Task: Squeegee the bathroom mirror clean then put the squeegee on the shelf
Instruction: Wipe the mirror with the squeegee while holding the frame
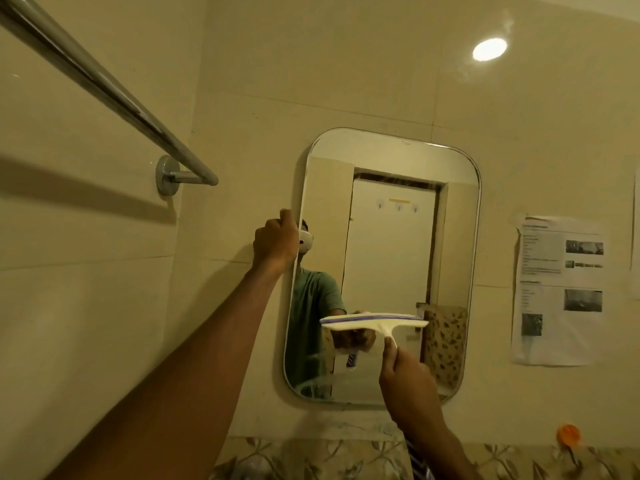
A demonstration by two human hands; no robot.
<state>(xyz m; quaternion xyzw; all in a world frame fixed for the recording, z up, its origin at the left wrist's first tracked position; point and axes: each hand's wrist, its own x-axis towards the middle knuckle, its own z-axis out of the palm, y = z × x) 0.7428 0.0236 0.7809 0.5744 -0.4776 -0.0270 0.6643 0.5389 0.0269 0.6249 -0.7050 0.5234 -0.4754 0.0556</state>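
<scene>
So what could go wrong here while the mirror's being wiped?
The left hand grips the edge of the rounded rectangular wall mirror; pulling could loosen it. The right hand holds the white plastic squeegee by its handle's end, so it might slip. Low on the glass, streaks could be missed.

Right hand (408,379) holds squeegee (374,322) against mirror (391,237); left hand (275,242) grips its edge.
</scene>
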